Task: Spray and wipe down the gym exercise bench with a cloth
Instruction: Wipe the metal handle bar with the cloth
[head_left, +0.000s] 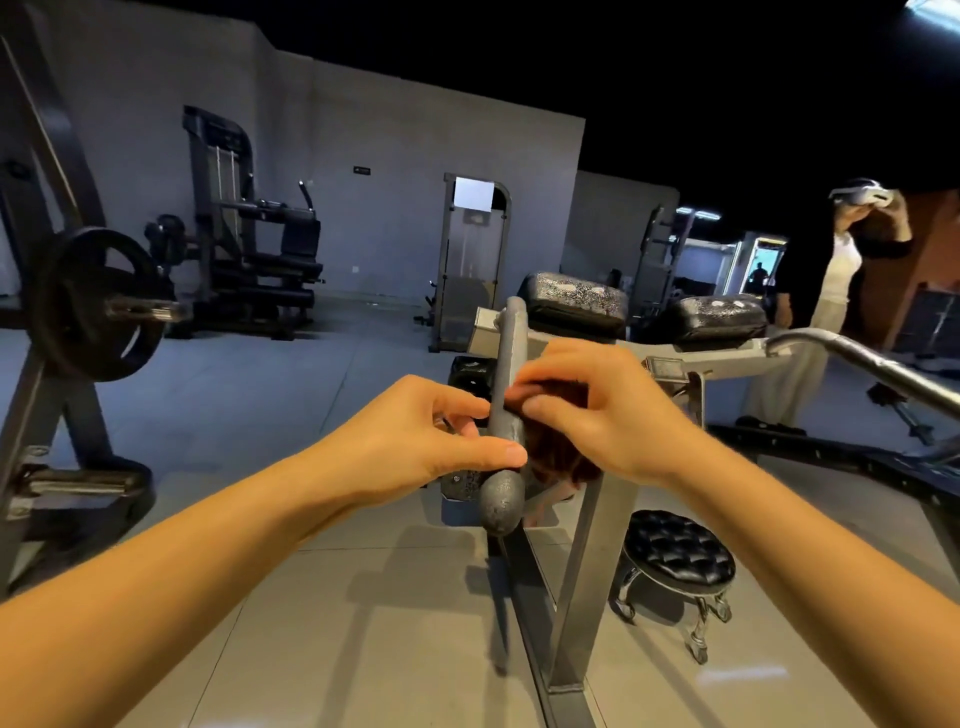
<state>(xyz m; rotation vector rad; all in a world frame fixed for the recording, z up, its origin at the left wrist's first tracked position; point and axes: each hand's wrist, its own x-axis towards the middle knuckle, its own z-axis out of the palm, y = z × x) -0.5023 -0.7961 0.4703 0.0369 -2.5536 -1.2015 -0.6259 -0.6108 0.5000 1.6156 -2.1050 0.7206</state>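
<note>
A grey metal handle bar (506, 364) of the exercise machine rises in front of me and ends in a rounded knob (503, 503). My right hand (608, 410) grips a dark reddish-brown cloth (558, 452) against the bar's right side. My left hand (431, 441) is curled around the bar from the left, its thumb lying across the bar just above the knob. Two black padded cushions (576, 301) (719, 318) of the machine stand behind the bar. No spray bottle is in view.
A second curved handle (862, 358) reaches in from the right. A small black tufted stool (678, 564) stands by the machine's frame (582, 582). A plate-loaded rack (98, 306) is at left, another machine (249, 249) at the back, and a person (831, 291) stands at far right.
</note>
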